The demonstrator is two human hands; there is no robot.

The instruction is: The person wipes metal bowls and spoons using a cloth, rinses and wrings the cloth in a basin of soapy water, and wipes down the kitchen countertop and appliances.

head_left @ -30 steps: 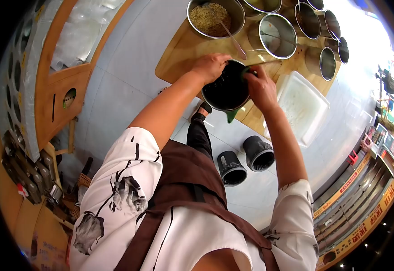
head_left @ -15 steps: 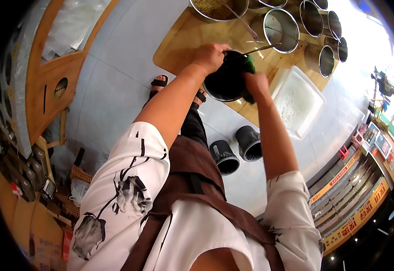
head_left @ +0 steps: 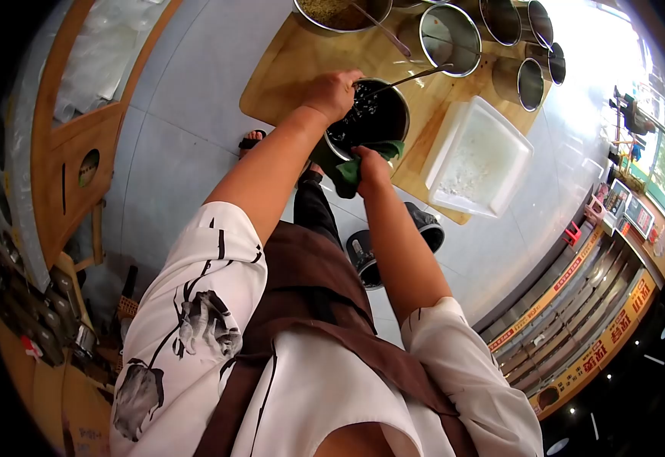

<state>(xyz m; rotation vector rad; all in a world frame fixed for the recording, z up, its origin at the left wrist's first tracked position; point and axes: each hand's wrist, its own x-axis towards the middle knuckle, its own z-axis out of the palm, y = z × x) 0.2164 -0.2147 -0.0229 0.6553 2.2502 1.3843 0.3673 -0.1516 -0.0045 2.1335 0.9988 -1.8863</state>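
A metal pot (head_left: 405,114) with a dark inside stands at the near side of the wooden board. My left hand (head_left: 331,96) is closed on its left rim. At the near rim, my right hand (head_left: 373,169) grips a dark green cloth (head_left: 346,177), which drapes over the edge and hangs below it. A long thin metal handle (head_left: 424,73) sticks out of the pot towards the upper right; its lower end is hidden inside. What the dark contents are, I cannot make out.
Several metal pots (head_left: 448,38) crowd the board's (head_left: 275,84) far side, beside a bowl (head_left: 344,29) of yellowish, grainy food with a spoon in it. A white plastic tub (head_left: 492,156) sits on the right. Two black bins (head_left: 361,255) stand on the floor near my legs.
My right hand has moved with the green cloth from the pot's right side round to its near rim. My left hand stays at the rim. The whole view has shifted slightly.
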